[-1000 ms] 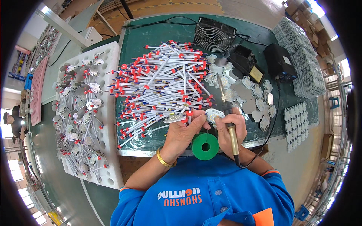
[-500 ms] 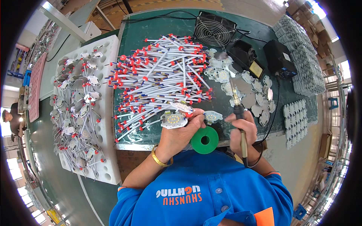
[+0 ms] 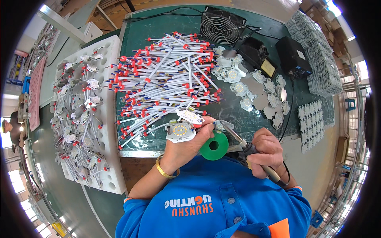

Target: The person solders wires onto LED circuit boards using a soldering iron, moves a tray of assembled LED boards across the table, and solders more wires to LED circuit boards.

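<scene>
My left hand (image 3: pixel 189 143) holds a small white round LED board (image 3: pixel 180 131) with a white cable attached, lifted just above the near edge of the green mat (image 3: pixel 254 119). A second LED board (image 3: pixel 191 116) lies right beside it. My right hand (image 3: pixel 266 150) grips a soldering iron (image 3: pixel 242 142) like a pen, its tip pointing left toward my left fingers. A green solder spool (image 3: pixel 214 146) sits between my two hands. Beyond them spreads a big pile of white cables with red ends (image 3: pixel 166 79).
A white foam tray (image 3: pixel 113 174) at the left holds several wired LED boards. Loose round boards (image 3: pixel 254 93), a black fan (image 3: pixel 222 25), a black soldering station (image 3: pixel 291 57) and stacked board panels (image 3: pixel 319 63) lie at the right. Another person (image 3: pixel 10 129) is at the far left.
My left hand has lifted an LED board with its cable off the mat toward me. My right hand swung the soldering iron from upright to a slant pointing left.
</scene>
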